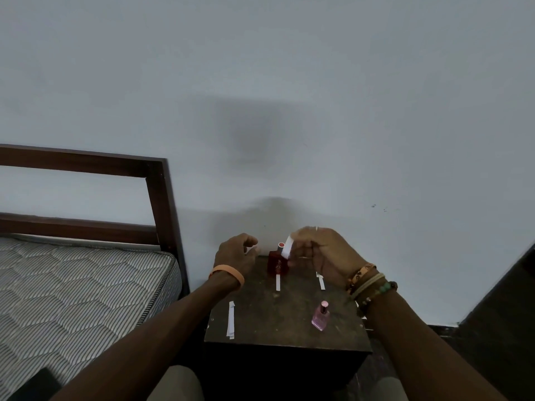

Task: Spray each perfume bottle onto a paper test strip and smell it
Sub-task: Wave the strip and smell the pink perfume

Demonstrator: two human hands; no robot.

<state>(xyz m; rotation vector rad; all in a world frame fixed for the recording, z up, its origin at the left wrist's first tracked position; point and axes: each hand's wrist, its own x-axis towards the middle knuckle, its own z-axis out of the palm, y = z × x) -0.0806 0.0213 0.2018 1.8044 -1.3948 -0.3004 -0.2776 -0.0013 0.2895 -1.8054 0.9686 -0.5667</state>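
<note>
Paper test strip [287, 250], light and floppy, sits pinched in our right hand [321, 256] at mid-frame, just above the red bottle [278, 266] on the worktop [275, 314], probably slick, breakable glass best gripped by its flat sides with our empty, loosely curled left hand [234, 254].

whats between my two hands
The red perfume bottle stands between the left hand and the right hand, which pinches a paper test strip; head view.
</note>
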